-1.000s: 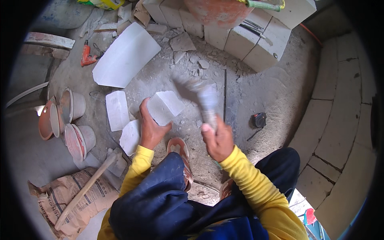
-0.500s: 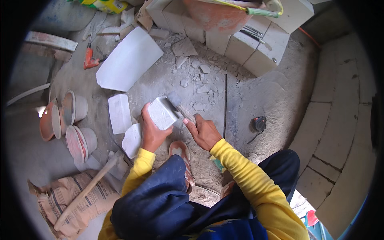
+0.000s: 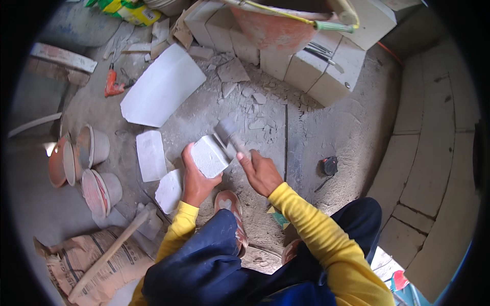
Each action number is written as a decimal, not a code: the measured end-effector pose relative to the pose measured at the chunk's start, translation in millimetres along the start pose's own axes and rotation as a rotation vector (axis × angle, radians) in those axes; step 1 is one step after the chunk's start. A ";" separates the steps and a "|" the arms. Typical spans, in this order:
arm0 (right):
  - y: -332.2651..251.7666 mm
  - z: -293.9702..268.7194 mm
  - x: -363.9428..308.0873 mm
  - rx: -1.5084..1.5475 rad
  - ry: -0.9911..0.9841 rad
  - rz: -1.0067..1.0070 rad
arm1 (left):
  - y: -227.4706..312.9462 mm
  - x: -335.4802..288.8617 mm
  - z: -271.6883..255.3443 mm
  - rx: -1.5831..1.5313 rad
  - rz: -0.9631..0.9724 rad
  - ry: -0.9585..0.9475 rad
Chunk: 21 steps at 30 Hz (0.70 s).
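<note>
My left hand (image 3: 196, 178) grips a cut piece of white lightweight concrete block (image 3: 209, 156) from its left and lower sides, tilted above the floor. In my right hand (image 3: 263, 173) is a short-handled tool (image 3: 234, 137) with a flat grey metal head, blurred by motion. Its head lies along the block's right edge; whether it touches cannot be told. Beside my left hand, two smaller white offcuts (image 3: 151, 156) rest on the floor. A large white slab (image 3: 163, 85) lies farther off.
Rubble is scattered ahead, below a row of blocks (image 3: 293, 69) bearing a reddish bucket (image 3: 275, 28). A tape measure (image 3: 329, 166) lies right; an orange drill (image 3: 113, 82) far left. Nearer left are stacked tubs (image 3: 99, 191), a paper sack (image 3: 97, 260) and a long-handled mallet (image 3: 112, 252). A block wall (image 3: 423, 168) curves along the right.
The tool's head has shifted slightly down and right along the block's edge. Both hands keep their holds. The whole scene sits a little lower in the picture, as the view has tipped.
</note>
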State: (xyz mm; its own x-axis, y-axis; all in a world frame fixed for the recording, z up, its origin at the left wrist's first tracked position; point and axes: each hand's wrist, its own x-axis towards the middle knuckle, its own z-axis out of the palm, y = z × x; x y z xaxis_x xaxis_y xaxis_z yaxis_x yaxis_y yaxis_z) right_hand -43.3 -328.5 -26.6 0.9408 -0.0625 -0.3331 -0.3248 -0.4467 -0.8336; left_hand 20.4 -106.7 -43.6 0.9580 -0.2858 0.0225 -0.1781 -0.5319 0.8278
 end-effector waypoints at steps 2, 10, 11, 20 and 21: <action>-35.6 -20.7 -16.2 0.245 0.042 0.032 | 18.7 -15.0 -10.0 0.144 -0.039 -0.009; 12.2 0.5 -5.2 -0.015 0.007 -0.095 | 13.1 -15.3 0.1 0.045 -0.037 -0.011; 26.4 12.9 -4.1 -0.119 0.024 -0.145 | 5.3 -16.2 -5.1 0.071 0.009 0.000; -39.5 -38.7 -44.6 0.339 0.121 -0.073 | 16.7 -9.4 -2.1 0.157 -0.035 -0.010; -22.7 -27.0 -42.0 0.222 0.037 -0.031 | 15.9 -11.9 -3.3 0.135 -0.055 -0.006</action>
State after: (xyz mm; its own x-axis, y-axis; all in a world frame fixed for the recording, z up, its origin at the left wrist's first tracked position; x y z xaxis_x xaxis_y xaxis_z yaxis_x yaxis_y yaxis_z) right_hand -72.8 -339.8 18.1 0.9523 -0.0865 -0.2925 -0.3049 -0.2415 -0.9212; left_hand 6.9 -109.2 -28.8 0.9659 -0.2576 -0.0248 -0.1540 -0.6491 0.7450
